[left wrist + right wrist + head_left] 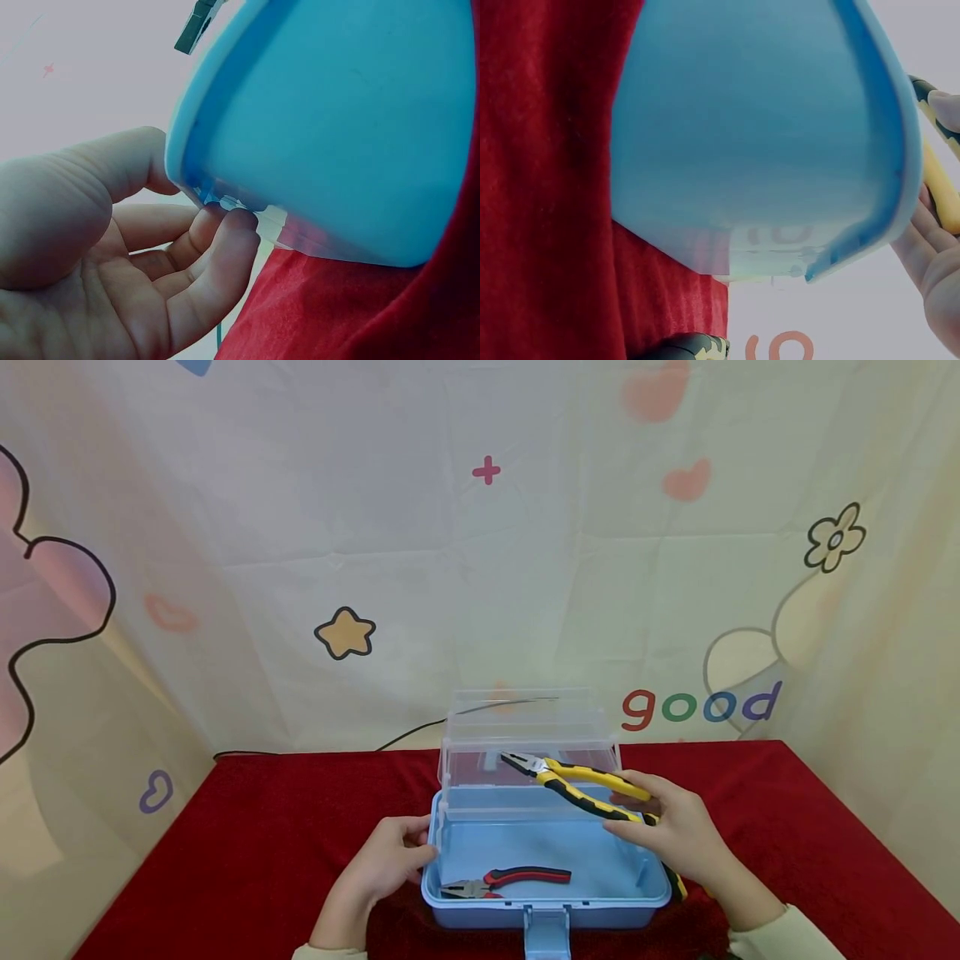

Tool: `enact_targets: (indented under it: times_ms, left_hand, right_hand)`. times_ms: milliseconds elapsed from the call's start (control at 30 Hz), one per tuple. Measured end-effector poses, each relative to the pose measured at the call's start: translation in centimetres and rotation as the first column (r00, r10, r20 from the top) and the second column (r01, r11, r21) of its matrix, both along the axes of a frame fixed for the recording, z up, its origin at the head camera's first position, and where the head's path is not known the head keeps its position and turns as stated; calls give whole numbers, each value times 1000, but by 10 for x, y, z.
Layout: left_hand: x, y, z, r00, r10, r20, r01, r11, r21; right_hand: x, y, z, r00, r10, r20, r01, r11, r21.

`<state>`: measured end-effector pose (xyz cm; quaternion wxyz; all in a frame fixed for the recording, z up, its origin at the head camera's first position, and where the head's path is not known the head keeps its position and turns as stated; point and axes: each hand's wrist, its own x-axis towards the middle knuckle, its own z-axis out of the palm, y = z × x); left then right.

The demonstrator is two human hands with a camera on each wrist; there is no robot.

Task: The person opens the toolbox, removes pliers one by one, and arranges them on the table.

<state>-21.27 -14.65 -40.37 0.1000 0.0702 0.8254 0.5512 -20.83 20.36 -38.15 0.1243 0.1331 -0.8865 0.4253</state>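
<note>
A light blue toolbox (pixel 480 916) stands with its clear lid (pixel 528 727) raised at the back. My left hand (pixel 390 856) grips its left side, thumb at the rim and the other fingers curled by the back corner, as the left wrist view shows. Above the box's right half, my right hand (pixel 678 827) holds yellow-and-black pliers (pixel 588 772) by the handles. Their handles are spread apart, and the metal head points left. Inside the box at the front left lie red-and-black pliers (pixel 528 875), partly hidden by the front wall.
A yellow-and-black item (pixel 675 883) lies against the box's right side, mostly hidden. The front latch (pixel 547 931) hangs down. Red cloth (pixel 300 827) covers the table, and a printed curtain (pixel 405 552) hangs behind it. A thin black cable (pixel 408 733) runs along the back.
</note>
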Motion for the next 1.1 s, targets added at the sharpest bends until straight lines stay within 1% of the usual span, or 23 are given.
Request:
enact_targets:
  times_ms: [267, 733, 900, 1100]
  left_hand:
    - [-2, 0, -1, 1000, -2, 5, 2, 1000, 2]
    - [-2, 1, -1, 1000, -6, 15, 5, 1000, 10]
    - [-2, 0, -2, 1000, -5, 15, 5, 1000, 2]
    - [-2, -1, -2, 1000, -2, 13, 2, 1000, 8]
  right_hand:
    - [6, 6, -1, 999, -45, -20, 46, 999, 20]
    - [14, 19, -7, 994, -105, -22, 105, 994, 7]
    - [14, 22, -9, 993, -111, -44, 111, 994, -5]
    - [12, 25, -12, 991, -116, -68, 115, 993, -17]
